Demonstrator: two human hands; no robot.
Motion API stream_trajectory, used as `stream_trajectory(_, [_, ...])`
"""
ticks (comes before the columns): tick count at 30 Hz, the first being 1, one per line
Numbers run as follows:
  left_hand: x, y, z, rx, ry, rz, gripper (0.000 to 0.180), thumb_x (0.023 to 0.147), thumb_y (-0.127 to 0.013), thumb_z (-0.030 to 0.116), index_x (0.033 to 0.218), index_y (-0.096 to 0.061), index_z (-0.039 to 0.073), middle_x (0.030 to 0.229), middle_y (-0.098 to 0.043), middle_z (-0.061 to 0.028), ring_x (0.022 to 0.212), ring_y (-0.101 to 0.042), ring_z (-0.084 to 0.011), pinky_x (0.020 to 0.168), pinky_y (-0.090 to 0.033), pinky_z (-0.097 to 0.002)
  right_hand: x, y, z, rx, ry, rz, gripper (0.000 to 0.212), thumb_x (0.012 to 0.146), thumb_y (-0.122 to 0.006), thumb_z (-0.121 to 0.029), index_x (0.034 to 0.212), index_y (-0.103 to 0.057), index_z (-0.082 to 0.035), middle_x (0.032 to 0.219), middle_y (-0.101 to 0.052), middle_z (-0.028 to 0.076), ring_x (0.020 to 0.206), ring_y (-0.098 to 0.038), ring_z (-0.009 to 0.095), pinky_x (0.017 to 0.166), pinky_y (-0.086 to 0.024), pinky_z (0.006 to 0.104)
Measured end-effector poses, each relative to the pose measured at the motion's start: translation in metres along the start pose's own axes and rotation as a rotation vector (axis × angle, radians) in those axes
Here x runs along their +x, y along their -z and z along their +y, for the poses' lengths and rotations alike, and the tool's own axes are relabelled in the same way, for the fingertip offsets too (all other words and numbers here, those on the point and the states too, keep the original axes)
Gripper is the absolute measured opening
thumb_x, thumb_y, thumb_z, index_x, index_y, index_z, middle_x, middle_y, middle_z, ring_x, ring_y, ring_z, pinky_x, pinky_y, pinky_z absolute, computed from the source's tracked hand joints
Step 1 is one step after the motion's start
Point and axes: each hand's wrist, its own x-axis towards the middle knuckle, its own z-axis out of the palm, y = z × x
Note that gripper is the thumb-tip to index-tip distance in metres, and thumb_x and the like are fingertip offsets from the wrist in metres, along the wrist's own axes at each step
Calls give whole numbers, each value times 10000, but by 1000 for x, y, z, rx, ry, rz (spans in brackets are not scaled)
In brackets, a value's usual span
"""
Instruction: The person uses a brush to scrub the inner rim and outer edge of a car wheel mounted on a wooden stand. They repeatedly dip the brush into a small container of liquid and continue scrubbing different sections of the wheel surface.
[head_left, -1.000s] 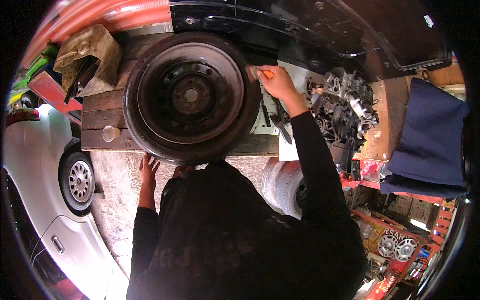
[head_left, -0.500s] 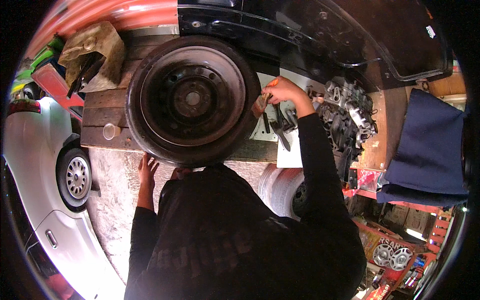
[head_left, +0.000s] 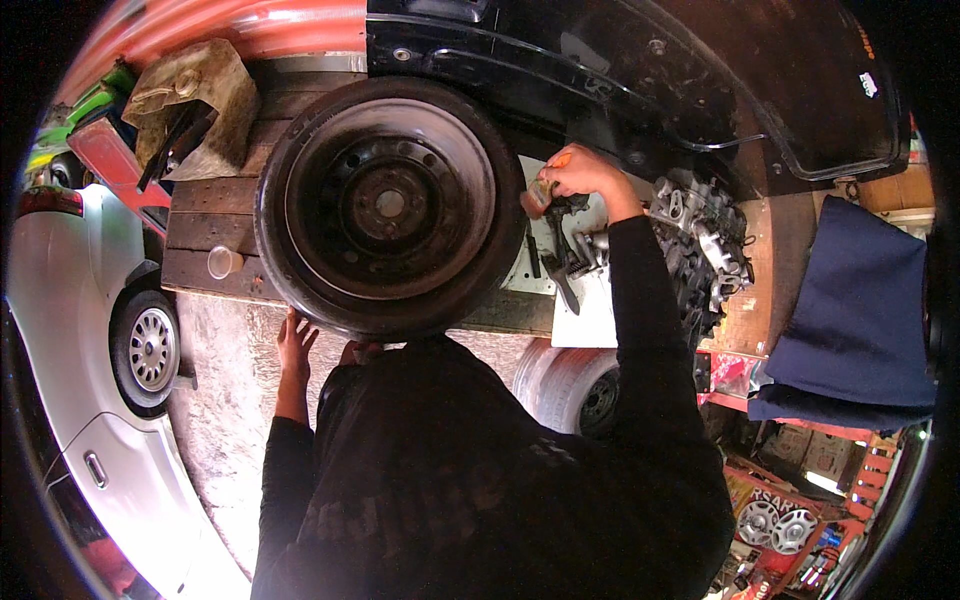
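A black tyre on a dark steel wheel rim (head_left: 390, 204) lies on a wooden bench. In my right hand (head_left: 592, 180) is a paintbrush (head_left: 537, 199) with an orange handle, gripped between closed fingers. Its bristles are just off the tyre's right side, with a narrow gap visible. My left hand (head_left: 294, 345) is at the tyre's lower left edge, fingers apart. Whether its fingertips touch the rubber I cannot tell. A small clear plastic cup (head_left: 224, 262) stands on the planks left of the tyre.
Dark hand tools (head_left: 565, 270) lie on a white sheet right of the tyre. Beyond my right arm sits a metal engine part (head_left: 705, 235). A stained cut-open container (head_left: 195, 100) stands at the back left. Tyres (head_left: 570, 390) are below the bench; a silver car (head_left: 95, 380) is at left.
My right hand has drawn the brush a little to the right and up, away from the tyre's side. The left hand stays by the tyre's lower edge.
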Motion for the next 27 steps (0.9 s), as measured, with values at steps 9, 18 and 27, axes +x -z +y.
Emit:
stream_trajectory(9, [-5,-6,-3,-6,-24,24,653,1002,-594,526,1403,-531,15,1376,-597,-140,1179,-611,-274,966,-548,-408,60,2,-31,-72,322,306,224,943,-695,-218,1046,-766,-32,980,-770,142,896,-740,242,813,-553,338])
stream_trajectory(18, [-9,-11,-5,-33,-34,63,591,1010,-588,515,1348,-573,29,1310,-624,-108,1115,-610,-238,948,-547,-396,64,24,-36,-196,257,77,211,923,-691,-221,1067,-779,-95,1025,-773,114,932,-738,245,862,-565,363])
stream_trajectory(27, [-18,-16,-14,-89,-42,81,483,1015,-617,425,1296,-590,34,1251,-654,-87,1103,-637,-232,915,-552,-390,98,31,-63,-52,294,56,177,918,-696,-174,1023,-788,-64,969,-777,101,879,-738,225,797,-582,341])
